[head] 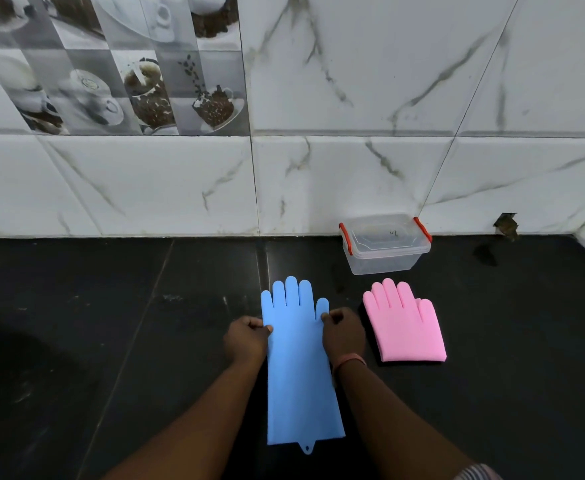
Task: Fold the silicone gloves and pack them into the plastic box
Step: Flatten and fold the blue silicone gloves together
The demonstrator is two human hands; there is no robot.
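- The blue glove lies flat and full length on the dark counter, its fingers pointing far toward the wall and its cuff near, with a small hanging tab at the cuff edge.
- The left hand pinches the glove's left edge just below the fingers; the right hand pinches the right edge beside the glove's thumb. The two hands are apart, one on each side of the glove.
- The pink glove lies just to the right, folded over so that it is short, fingers pointing far.
- The plastic box stands farther off against the marble-tiled wall, clear, with its lid on and red clips at both ends.
- A bracelet circles the right wrist.
- Nothing lies between the gloves and the box.
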